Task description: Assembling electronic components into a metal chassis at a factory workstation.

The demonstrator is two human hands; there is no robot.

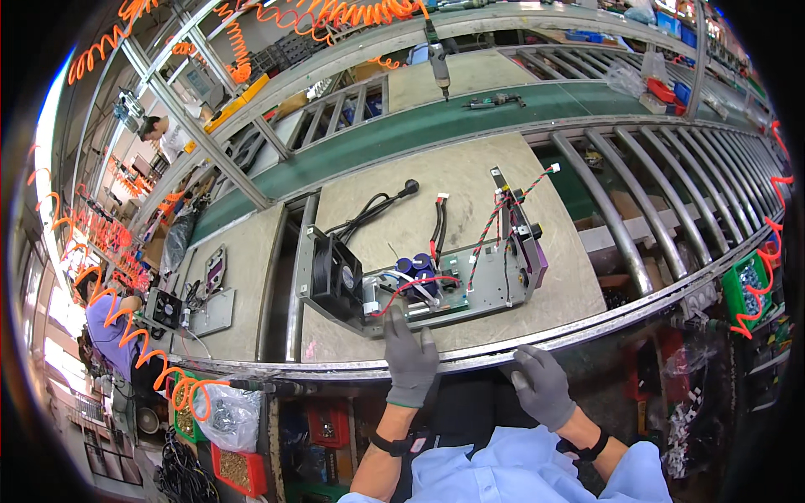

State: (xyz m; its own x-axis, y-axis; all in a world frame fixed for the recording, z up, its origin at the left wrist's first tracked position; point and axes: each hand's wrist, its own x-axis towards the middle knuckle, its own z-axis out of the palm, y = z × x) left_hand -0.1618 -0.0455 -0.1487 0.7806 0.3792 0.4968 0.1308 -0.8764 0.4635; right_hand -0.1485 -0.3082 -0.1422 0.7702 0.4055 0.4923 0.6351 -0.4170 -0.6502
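A grey metal chassis (470,308) lies on a pale board in front of me. It carries a black fan (340,272) at its left end, purple capacitors (416,270) on a green circuit board, and a purple-edged panel upright at its right end. My left hand (411,362), in a grey glove, reaches to the chassis's near edge by the red wire, fingers stretched and thumb apart. Whether the fingertips touch the metal is unclear. My right hand (543,387), also gloved, hovers by the rail's front edge, loosely bent, thumb apart, with nothing visible in it.
A black power cord (373,208) lies behind the fan. Metal rollers (616,218) run to the right. An electric screwdriver (438,67) hangs above the green belt (394,134). Another part-built unit sits left, near a person in purple (113,331). Screw bins (239,469) stand below.
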